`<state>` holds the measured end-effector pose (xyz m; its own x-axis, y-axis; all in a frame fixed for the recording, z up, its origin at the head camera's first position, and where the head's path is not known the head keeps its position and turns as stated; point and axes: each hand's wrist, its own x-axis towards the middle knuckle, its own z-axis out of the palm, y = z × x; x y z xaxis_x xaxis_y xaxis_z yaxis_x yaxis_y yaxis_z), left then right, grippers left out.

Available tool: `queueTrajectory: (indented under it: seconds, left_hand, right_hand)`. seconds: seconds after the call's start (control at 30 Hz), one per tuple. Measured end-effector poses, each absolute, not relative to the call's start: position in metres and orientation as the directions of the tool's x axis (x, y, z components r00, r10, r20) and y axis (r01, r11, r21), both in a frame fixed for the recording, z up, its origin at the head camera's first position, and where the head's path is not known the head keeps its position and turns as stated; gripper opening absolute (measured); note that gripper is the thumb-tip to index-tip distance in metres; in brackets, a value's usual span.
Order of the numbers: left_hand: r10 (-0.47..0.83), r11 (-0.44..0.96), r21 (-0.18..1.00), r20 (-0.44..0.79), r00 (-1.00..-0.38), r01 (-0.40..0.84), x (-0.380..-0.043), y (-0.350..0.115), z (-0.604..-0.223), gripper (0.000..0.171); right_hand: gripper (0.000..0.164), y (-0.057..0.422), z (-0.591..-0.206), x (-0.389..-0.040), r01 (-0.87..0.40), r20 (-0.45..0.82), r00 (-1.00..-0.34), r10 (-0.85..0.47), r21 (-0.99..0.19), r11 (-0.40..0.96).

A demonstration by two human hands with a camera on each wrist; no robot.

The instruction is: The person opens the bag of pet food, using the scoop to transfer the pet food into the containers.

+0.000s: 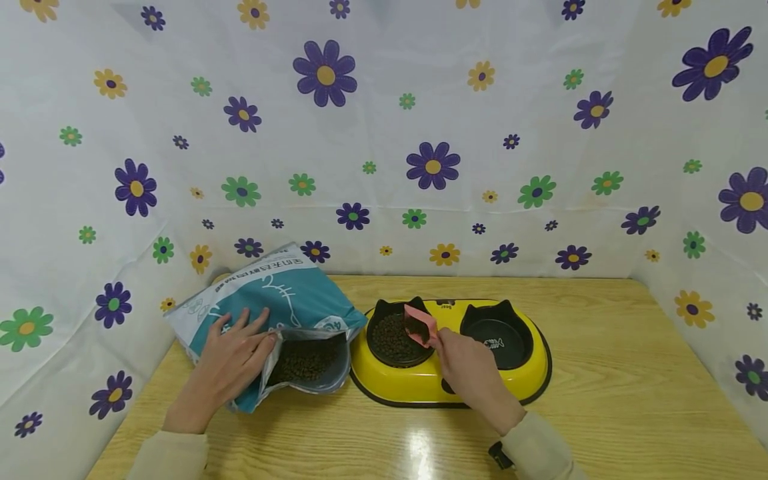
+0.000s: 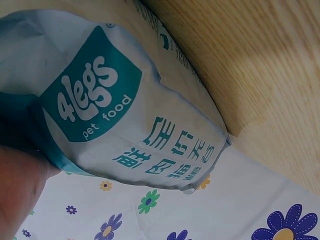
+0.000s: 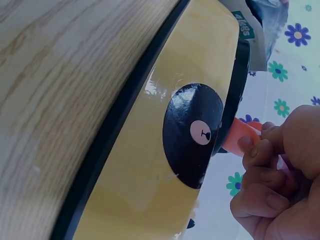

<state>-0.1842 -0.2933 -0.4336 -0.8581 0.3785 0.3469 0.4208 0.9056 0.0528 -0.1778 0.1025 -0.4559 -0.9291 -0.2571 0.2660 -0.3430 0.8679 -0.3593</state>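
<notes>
A teal and white pet food bag lies on its side, its mouth facing front with brown kibble inside. My left hand rests on top of the bag with fingers spread, close by the mouth. A pink scoop is tilted over the left black bowl, some kibble showing in it. My right hand grips the scoop by its handle; in the right wrist view the curled fingers wrap it. Kibble covers the bottom of that bowl.
Both bowls sit in a yellow stand with a dark base edge. The right black bowl has a fish-bone print showing on its bottom. Under everything is a wooden table; a flowered cloth hangs behind and at the sides.
</notes>
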Motion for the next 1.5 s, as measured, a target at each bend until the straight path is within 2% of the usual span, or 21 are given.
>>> queueTrajectory:
  seconds: [0.37,0.67,0.9,1.2,1.5]
  left_hand:
    - [0.394,0.900,0.027,0.376,-0.838,0.435,-0.1839,-0.2922,-0.4355,0.034]
    - [0.398,0.896,0.027,0.398,-0.827,0.444,-0.1823,-0.2929,-0.4343,0.032]
    - [0.413,0.892,0.009,0.388,-0.824,0.451,-0.1816,-0.2936,-0.4360,0.033]
    - [0.490,0.859,-0.101,0.444,-0.750,0.501,-0.1837,-0.2953,-0.4364,0.025]
    - [0.459,0.874,-0.060,0.423,-0.781,0.482,-0.1828,-0.2947,-0.4350,0.027]
  right_hand:
    - [0.026,0.0995,-0.4567,-0.1756,-0.377,0.355,-0.892,-0.280,-0.241,0.894]
    - [0.023,0.0989,-0.4573,-0.1745,-0.368,0.364,-0.889,-0.277,-0.209,0.906]
    - [0.026,0.0974,-0.4592,-0.1728,-0.371,0.414,-0.861,-0.294,-0.117,0.921]
    - [0.026,0.0973,-0.4586,-0.1714,-0.329,0.386,-0.874,-0.294,-0.027,0.944]
    - [0.026,0.0986,-0.4578,-0.1704,-0.312,0.430,-0.860,-0.276,-0.014,0.950]
